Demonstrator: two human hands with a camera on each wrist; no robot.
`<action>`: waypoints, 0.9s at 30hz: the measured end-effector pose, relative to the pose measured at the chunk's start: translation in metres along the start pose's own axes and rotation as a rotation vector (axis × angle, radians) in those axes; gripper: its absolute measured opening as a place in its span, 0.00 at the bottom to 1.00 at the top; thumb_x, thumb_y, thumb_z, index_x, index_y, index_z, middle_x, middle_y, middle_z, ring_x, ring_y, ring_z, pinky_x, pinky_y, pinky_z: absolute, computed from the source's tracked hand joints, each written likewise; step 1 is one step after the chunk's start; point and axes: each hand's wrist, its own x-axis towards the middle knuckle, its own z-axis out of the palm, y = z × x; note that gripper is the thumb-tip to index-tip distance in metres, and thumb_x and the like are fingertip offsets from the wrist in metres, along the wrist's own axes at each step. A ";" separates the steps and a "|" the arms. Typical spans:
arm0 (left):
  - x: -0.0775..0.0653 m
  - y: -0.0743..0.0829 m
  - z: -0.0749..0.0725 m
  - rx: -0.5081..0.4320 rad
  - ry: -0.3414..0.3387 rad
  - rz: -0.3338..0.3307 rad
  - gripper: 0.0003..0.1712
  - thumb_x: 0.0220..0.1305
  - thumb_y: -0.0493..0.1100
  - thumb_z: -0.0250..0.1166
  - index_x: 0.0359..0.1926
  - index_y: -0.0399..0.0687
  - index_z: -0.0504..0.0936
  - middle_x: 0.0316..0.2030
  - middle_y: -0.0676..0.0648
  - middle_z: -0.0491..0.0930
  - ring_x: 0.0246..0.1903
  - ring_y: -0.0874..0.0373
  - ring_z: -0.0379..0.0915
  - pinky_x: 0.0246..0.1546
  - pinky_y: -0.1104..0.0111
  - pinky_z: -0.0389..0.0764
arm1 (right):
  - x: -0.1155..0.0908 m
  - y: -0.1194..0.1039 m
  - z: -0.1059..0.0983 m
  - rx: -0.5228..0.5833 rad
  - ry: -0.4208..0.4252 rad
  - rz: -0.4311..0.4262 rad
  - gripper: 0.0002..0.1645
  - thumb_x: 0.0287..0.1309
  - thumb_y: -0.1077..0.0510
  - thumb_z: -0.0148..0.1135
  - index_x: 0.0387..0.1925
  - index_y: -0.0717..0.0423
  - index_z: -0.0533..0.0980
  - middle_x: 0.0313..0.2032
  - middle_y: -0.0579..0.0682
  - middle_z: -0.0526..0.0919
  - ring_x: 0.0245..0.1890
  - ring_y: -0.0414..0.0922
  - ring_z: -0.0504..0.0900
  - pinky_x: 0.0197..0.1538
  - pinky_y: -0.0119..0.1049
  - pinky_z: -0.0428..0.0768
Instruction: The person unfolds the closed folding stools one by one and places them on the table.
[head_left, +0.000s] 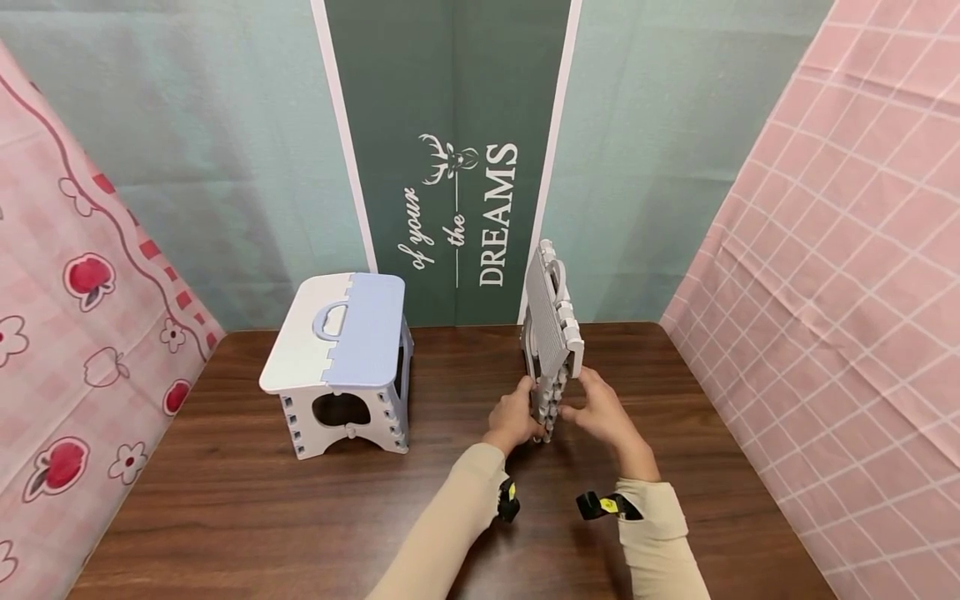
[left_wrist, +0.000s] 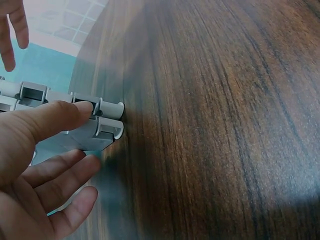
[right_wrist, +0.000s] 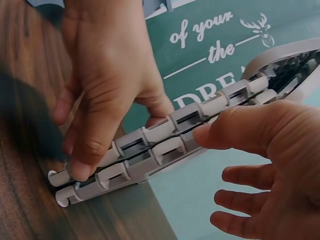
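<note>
A grey folding stool (head_left: 546, 321) stands upright and folded nearly flat at the right of the table, its hinged edge facing me. My left hand (head_left: 513, 417) holds that edge low down. In the left wrist view its thumb (left_wrist: 70, 117) presses on the hinge knuckles while the fingers lie at the stool's other side. On the right side is my right hand (head_left: 603, 412), its thumb (right_wrist: 235, 125) at the hinged edge and its other fingers spread loosely off the stool. The stool's far side is hidden.
To the left, a white and blue folding stool (head_left: 341, 333) stands unfolded on the dark wooden table (head_left: 300, 517). Behind the table hangs a green cloth (head_left: 450, 83) with printed words. Pink patterned cloths flank both sides.
</note>
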 end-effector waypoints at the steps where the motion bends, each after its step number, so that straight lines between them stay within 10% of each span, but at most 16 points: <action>1: 0.000 0.000 0.000 0.000 -0.001 -0.002 0.42 0.35 0.43 0.80 0.50 0.62 0.65 0.32 0.47 0.80 0.27 0.51 0.74 0.21 0.60 0.69 | 0.001 0.001 0.001 0.002 -0.007 0.004 0.42 0.38 0.71 0.71 0.60 0.68 0.65 0.57 0.69 0.67 0.57 0.64 0.65 0.55 0.58 0.64; 16: -0.001 -0.001 0.002 0.006 0.003 0.011 0.44 0.32 0.42 0.81 0.51 0.61 0.65 0.30 0.48 0.80 0.26 0.50 0.75 0.19 0.62 0.68 | -0.002 0.025 0.018 -0.025 -0.134 0.092 0.47 0.45 0.66 0.70 0.63 0.73 0.57 0.57 0.73 0.64 0.57 0.67 0.64 0.54 0.59 0.65; 27: 0.000 -0.006 0.003 -0.007 0.010 0.029 0.44 0.32 0.42 0.81 0.50 0.62 0.65 0.28 0.49 0.80 0.26 0.52 0.75 0.19 0.62 0.69 | 0.002 0.037 0.031 0.054 -0.129 0.098 0.36 0.42 0.65 0.70 0.55 0.70 0.69 0.51 0.66 0.75 0.52 0.61 0.72 0.52 0.54 0.69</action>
